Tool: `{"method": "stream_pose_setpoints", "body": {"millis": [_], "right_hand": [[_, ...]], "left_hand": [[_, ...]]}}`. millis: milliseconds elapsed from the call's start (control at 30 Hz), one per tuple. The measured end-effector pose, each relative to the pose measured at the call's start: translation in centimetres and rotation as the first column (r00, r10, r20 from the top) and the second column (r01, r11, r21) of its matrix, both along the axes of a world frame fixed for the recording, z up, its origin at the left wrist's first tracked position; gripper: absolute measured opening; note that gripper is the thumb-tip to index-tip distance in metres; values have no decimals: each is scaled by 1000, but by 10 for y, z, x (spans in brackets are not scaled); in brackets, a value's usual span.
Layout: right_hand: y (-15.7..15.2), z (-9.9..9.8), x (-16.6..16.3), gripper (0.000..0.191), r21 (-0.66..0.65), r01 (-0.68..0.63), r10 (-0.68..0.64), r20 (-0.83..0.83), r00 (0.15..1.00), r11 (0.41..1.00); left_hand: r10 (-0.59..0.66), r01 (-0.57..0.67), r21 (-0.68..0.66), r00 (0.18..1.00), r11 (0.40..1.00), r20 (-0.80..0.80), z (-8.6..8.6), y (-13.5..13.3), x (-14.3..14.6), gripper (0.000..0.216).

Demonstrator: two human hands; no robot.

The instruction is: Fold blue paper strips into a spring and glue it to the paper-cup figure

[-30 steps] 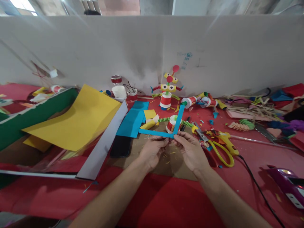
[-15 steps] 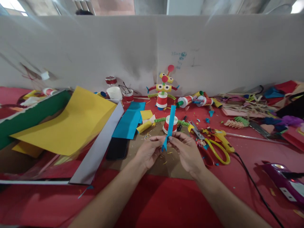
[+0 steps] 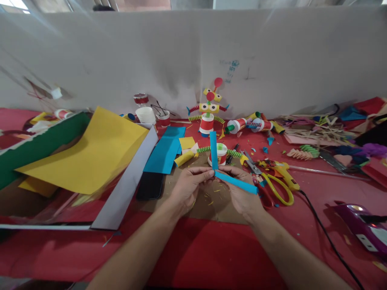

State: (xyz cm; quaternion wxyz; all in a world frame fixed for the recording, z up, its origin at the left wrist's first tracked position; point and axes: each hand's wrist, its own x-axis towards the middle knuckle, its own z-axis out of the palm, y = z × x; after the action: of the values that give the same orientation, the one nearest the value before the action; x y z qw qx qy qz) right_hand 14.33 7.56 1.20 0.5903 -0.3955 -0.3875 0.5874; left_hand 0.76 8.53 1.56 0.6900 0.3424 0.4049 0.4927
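At centre frame, the left hand [image 3: 190, 186] and right hand [image 3: 242, 201] pinch the corner of a narrow, L-shaped blue paper strip [image 3: 237, 183], whose leftward arm now points rightward, apparently folded over.

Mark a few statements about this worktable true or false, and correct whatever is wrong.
1. The left hand and right hand both hold the narrow blue paper near its corner. True.
2. The yellow-handled scissors are in the right hand. False: they lie on the red table, to the right of that hand.
3. One length of the narrow blue paper crosses in front of the right hand. True.
4. The large yellow sheet is pinned to the partition. False: it lies across the open box at the left.
5. The glue gun is mainly purple. False: it is mainly yellow.
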Motion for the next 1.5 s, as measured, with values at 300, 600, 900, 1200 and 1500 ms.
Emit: {"method": "stream_pose_setpoints", "body": {"millis": [300,600,900,1200,1500], "right_hand": [[-3,2,-9,10,45,-19,22,-55,998,999],[-1,-2,-8,7,31,99,-100,12,995,995],[-1,-2,-5,11,17,67,-69,154,986,998],[-8,-1,-5,18,150,-6,-22,183,983,989],[-8,6,-3,13,357,1,-184,478,859,934]], "left_hand": [[152,-153,32,988,988,34,-3,-2,8,13],[157,-153,-40,976,987,154,-3,-5,13,10],[28,-27,33,999,999,-46,-3,-4,5,12],[57,-38,-104,982,994,183,-5,-1,5,16],[73,0,-214,940,977,333,-6,-3,5,18]]}}
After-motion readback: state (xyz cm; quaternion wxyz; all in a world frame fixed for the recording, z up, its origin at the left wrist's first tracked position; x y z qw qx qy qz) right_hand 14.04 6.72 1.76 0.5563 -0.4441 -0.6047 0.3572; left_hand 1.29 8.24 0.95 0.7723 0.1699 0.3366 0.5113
